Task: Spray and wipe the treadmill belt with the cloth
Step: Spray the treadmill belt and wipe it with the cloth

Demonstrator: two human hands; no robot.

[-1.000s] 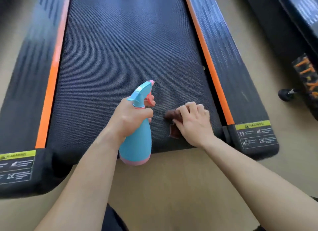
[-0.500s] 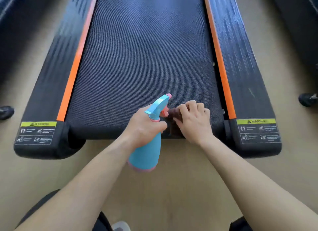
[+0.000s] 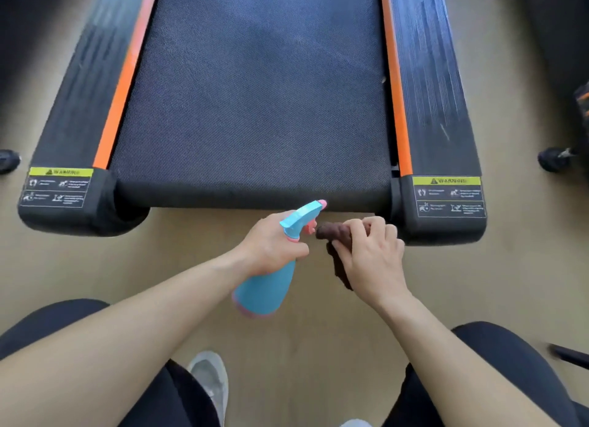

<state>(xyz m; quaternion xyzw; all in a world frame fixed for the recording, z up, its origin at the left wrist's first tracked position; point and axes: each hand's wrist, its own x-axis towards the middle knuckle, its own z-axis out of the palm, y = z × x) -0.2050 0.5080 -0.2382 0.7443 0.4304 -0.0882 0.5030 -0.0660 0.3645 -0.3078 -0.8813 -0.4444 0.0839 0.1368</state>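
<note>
Treadmill belt, dark and woven, stretches away at 12 o'clock between two black side rails, each edged with an orange stripe. Yellow warning labels sit on both near corners. Both hands are over the tan floor, just short of the belt's near end. The left hand is curled round the neck of a blue spray bottle. Its pink-tipped nozzle points toward 1 o'clock and its base tilts toward 7 o'clock. Just beside it at 3 o'clock, the right hand has its fingers bunched round a dark brown cloth, which is off the belt and partly hangs below the thumb. A grey shoe shows at 6 o'clock
</note>
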